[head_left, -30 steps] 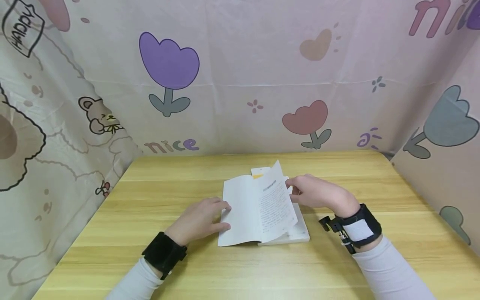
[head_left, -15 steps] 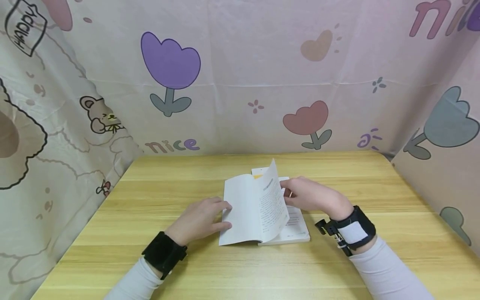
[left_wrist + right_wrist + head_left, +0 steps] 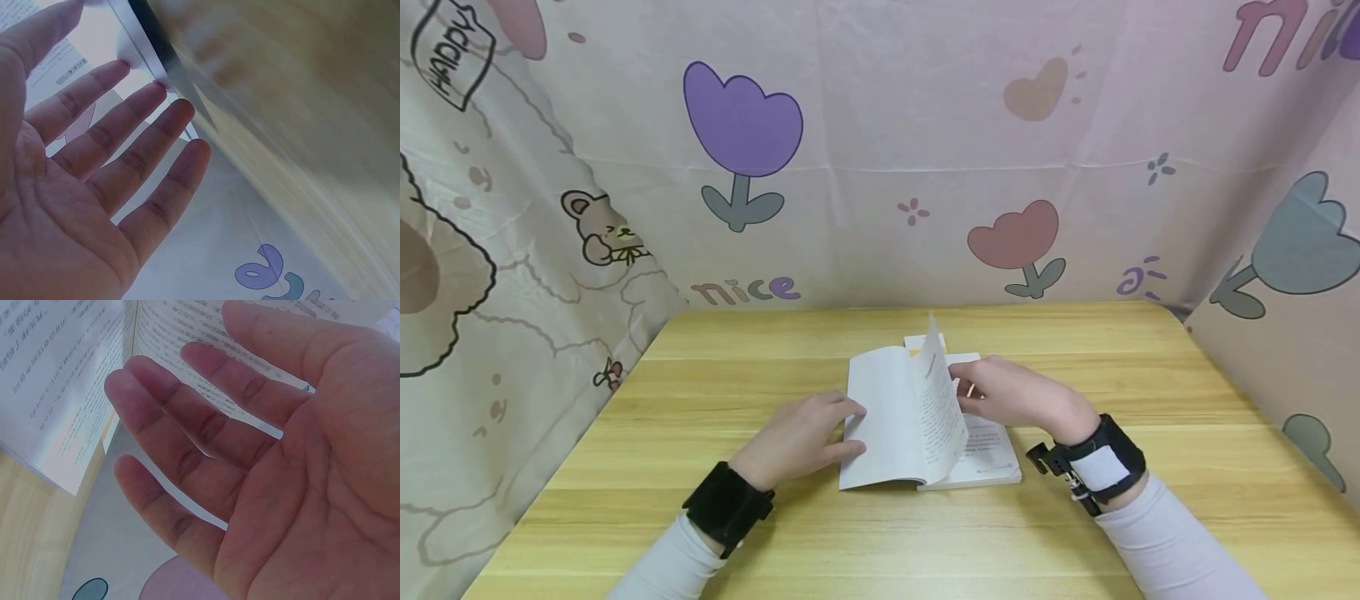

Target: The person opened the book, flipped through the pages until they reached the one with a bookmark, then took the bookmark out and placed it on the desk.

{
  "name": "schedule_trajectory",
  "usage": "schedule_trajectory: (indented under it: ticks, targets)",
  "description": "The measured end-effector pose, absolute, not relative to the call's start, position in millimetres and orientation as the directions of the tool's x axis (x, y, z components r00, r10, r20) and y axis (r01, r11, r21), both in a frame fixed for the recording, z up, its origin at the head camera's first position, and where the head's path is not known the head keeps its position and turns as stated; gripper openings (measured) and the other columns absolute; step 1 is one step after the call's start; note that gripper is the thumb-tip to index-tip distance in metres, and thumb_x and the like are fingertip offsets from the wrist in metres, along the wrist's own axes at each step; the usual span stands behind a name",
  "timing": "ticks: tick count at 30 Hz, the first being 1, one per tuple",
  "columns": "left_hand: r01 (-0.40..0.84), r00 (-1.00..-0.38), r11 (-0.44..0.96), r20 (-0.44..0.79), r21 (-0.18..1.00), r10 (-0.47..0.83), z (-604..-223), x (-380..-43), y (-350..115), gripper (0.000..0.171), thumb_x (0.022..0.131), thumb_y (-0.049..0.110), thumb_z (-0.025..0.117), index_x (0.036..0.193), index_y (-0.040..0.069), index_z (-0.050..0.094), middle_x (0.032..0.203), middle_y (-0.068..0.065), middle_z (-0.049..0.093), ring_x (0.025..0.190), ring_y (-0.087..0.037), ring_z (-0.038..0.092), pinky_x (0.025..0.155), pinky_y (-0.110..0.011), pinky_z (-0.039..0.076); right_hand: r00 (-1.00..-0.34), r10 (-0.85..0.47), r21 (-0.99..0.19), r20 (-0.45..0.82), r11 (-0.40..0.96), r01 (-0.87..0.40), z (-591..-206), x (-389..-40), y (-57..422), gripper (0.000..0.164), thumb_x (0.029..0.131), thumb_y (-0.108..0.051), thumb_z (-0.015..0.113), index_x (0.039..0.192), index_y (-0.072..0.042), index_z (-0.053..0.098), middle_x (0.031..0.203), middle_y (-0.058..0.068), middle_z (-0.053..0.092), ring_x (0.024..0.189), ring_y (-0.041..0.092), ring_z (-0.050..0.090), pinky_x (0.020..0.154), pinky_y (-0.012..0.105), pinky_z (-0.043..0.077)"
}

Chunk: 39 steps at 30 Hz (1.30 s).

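Note:
An open paperback book (image 3: 882, 417) lies on the table, its left side blank white and its right side printed. One printed page (image 3: 942, 417) stands nearly upright between the two sides. My left hand (image 3: 797, 440) rests its fingertips and thumb on the book's left edge; in the left wrist view its fingers (image 3: 140, 156) are nearly straight. My right hand (image 3: 1018, 398) is over the right side, just right of the raised page. In the right wrist view its fingers (image 3: 187, 434) are loosely extended, pinching nothing; whether they touch the page cannot be told.
A white card-like piece with an orange patch (image 3: 923, 342) shows beyond the book's top edge. The wooden table (image 3: 737, 358) meets a patterned cloth backdrop (image 3: 880, 125) at the back and sides. Black straps (image 3: 727, 508) circle both wrists.
The raised page has swung left and more upright, uncovering more of the printed page below. My right hand has moved left along with it. My left hand has stayed at the book's left edge.

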State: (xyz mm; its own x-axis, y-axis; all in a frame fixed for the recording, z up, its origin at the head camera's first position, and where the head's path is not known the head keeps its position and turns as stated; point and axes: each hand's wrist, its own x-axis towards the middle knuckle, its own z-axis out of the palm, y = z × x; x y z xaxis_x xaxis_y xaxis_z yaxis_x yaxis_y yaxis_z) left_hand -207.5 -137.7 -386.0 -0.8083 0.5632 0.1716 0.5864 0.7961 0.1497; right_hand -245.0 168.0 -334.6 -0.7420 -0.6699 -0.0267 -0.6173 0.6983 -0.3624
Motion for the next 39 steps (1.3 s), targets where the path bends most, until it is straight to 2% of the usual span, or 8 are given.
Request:
schedule_trajectory:
  ticks: [5, 13, 18, 34, 39]
  targets:
    - [0.586, -0.808, 0.795, 0.175, 0.155, 0.562, -384.7, -207.2, -137.6, 0.051, 0.082, 0.051, 0.069, 0.118, 0.016, 0.069, 0.112, 0.003, 0.064, 0.097, -0.011, 0.059, 0.078, -0.031, 0.052, -0.722, -0.692, -0.363, -0.016, 0.677, -0.641, -336.2, -244.9, 166.2, 0.010, 0.092, -0.012, 0.063, 0.101, -0.011, 0.060, 0.088, -0.005, 0.064, 0.078, 0.006, 0.060, 0.068, 0.025, 0.051]
    - [0.596, -0.801, 0.785, 0.186, 0.167, 0.569, -384.7, -207.5, -138.4, 0.050, 0.082, 0.051, 0.069, 0.118, 0.015, 0.068, 0.113, 0.003, 0.063, 0.098, -0.011, 0.059, 0.078, -0.031, 0.052, -0.699, -0.715, -0.366, -0.006, 0.652, -0.664, -339.9, -243.8, 161.4, 0.022, 0.093, -0.018, 0.064, 0.113, -0.009, 0.062, 0.089, -0.004, 0.066, 0.078, 0.007, 0.061, 0.069, 0.024, 0.051]
    - [0.590, -0.806, 0.788, 0.178, 0.176, 0.564, -384.2, -207.7, -139.1, 0.050, 0.082, 0.050, 0.070, 0.118, 0.015, 0.068, 0.112, 0.004, 0.063, 0.095, -0.009, 0.058, 0.078, -0.030, 0.051, -0.691, -0.723, -0.409, -0.015, 0.635, -0.655, -342.7, -242.8, 156.9, 0.029, 0.094, -0.022, 0.064, 0.120, -0.010, 0.063, 0.090, -0.005, 0.066, 0.080, 0.009, 0.061, 0.070, 0.025, 0.051]
    - [0.584, -0.810, 0.794, 0.184, 0.171, 0.557, -383.8, -208.9, -138.9, 0.050, 0.082, 0.050, 0.069, 0.118, 0.016, 0.067, 0.112, 0.004, 0.063, 0.092, -0.009, 0.056, 0.079, -0.030, 0.050, -0.695, -0.718, -0.429, -0.038, 0.639, -0.638, -345.6, -239.4, 150.8, 0.030, 0.094, -0.025, 0.063, 0.123, -0.016, 0.062, 0.094, -0.007, 0.064, 0.084, 0.007, 0.059, 0.074, 0.027, 0.051]
    - [0.586, -0.809, 0.784, 0.206, 0.206, 0.550, -380.6, -210.4, -142.0, 0.048, 0.083, 0.048, 0.070, 0.119, 0.016, 0.066, 0.116, 0.003, 0.062, 0.099, -0.010, 0.057, 0.084, -0.030, 0.050, -0.698, -0.715, -0.418, -0.042, 0.647, -0.638, -345.8, -238.7, 148.3, 0.030, 0.094, -0.025, 0.063, 0.123, -0.018, 0.062, 0.096, -0.007, 0.064, 0.086, 0.005, 0.059, 0.077, 0.027, 0.051]
